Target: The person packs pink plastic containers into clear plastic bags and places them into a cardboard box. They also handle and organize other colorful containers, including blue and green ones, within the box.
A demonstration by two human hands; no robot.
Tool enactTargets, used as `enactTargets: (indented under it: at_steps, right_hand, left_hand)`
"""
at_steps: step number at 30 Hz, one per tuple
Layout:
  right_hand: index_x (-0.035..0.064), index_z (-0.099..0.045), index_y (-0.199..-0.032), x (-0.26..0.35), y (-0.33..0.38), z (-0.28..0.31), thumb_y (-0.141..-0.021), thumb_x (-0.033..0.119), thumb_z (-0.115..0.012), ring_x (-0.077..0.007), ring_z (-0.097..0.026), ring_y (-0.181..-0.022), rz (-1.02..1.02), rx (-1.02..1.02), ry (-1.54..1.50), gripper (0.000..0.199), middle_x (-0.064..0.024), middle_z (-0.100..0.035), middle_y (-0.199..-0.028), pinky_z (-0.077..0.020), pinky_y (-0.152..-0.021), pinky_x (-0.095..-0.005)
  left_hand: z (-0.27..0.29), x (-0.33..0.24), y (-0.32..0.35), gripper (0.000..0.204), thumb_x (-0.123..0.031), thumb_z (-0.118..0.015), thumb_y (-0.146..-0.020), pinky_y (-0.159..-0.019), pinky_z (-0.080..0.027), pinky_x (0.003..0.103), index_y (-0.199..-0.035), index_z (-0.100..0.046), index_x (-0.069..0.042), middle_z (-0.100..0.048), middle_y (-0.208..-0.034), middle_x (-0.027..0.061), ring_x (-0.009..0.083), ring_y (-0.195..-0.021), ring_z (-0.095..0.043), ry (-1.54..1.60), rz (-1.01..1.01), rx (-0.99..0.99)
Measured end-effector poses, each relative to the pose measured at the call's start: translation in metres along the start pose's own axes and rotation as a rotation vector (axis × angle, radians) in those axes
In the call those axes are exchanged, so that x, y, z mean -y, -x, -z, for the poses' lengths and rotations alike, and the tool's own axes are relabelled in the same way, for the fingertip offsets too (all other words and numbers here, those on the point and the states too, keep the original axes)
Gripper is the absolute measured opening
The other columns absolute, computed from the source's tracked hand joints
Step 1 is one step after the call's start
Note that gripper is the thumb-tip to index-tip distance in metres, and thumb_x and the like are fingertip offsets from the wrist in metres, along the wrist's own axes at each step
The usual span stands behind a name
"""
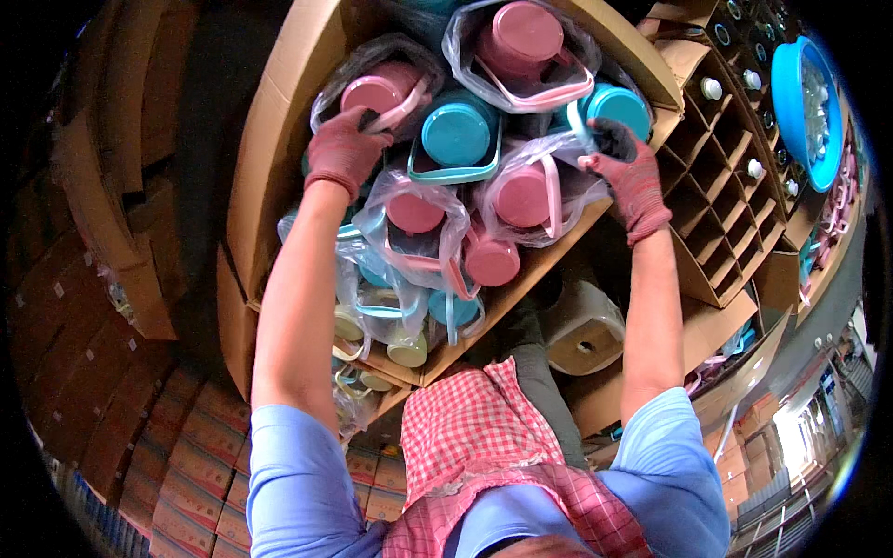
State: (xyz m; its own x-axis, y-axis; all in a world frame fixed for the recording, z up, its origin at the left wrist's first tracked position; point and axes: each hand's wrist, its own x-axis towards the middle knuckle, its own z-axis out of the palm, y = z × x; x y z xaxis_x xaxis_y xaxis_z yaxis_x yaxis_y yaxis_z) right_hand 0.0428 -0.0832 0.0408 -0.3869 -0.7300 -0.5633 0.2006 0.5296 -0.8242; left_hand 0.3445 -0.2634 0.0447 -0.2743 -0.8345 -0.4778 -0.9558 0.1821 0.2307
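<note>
Both of my hands wear dark red gloves with dark fingertips. My left hand (346,152) is closed on the pink handle of a pink round-topped jug (372,95) in a clear plastic bag. On the right, my right hand (630,177) curls its thumb and fingers round the pale blue handle of a blue jug (618,112); bag plastic lies against the thumb. Between my hands sit another blue jug (456,133) and a bagged pink jug (525,197). A larger pink jug (526,39) lies farther back. All of them are packed in an open cardboard box (279,102).
A divided carton (718,195) with white-capped bottles stands right of the box. Beyond it is a blue basin (791,112) of small clear items. A white plastic container (584,325) is near my legs. Stacked cartons (191,465) fill the lower left.
</note>
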Motion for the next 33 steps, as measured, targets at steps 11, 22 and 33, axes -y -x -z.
enactTargets:
  at_steps: [11,22,33]
  right_hand:
    - [0.0056,-0.060,-0.111,0.000,-0.069,0.058,-0.073,0.038,-0.072,-0.0135,-0.054,-0.085,-0.214,0.236,0.021,0.051,-0.0024,-0.061,-0.094,-0.0445,-0.074,-0.0278]
    - [0.0017,-0.062,-0.096,0.024,0.020,0.033,-0.078,0.026,-0.067,-0.0124,-0.056,-0.079,-0.224,0.019,-0.137,0.031,-0.0028,-0.062,-0.087,-0.0445,-0.075,-0.0262]
    - [0.0148,-0.057,-0.104,0.068,-0.035,-0.026,-0.065,0.029,-0.074,-0.0263,-0.054,-0.099,0.578,-0.019,1.512,0.045,-0.0064,-0.058,-0.103,-0.0423,-0.083,-0.0397]
  left_hand:
    - [0.003,-0.008,-0.010,0.049,-0.035,-0.072,-0.069,-0.085,-0.046,0.037,-0.113,-0.060,-0.015,-0.062,-0.107,0.0158,0.0310,-0.099,-0.059,-0.062,0.067,-0.002]
    - [-0.021,0.005,0.030,0.047,-0.037,-0.072,-0.065,-0.076,-0.047,0.039,-0.103,-0.063,-0.010,-0.063,-0.097,0.0176,0.0330,-0.091,-0.060,0.226,0.074,0.093]
    - [0.046,-0.058,-0.029,0.046,-0.039,-0.069,-0.068,-0.084,-0.046,0.038,-0.107,-0.062,-0.014,-0.064,-0.102,0.0128,0.0296,-0.098,-0.060,-0.085,-0.370,-0.313]
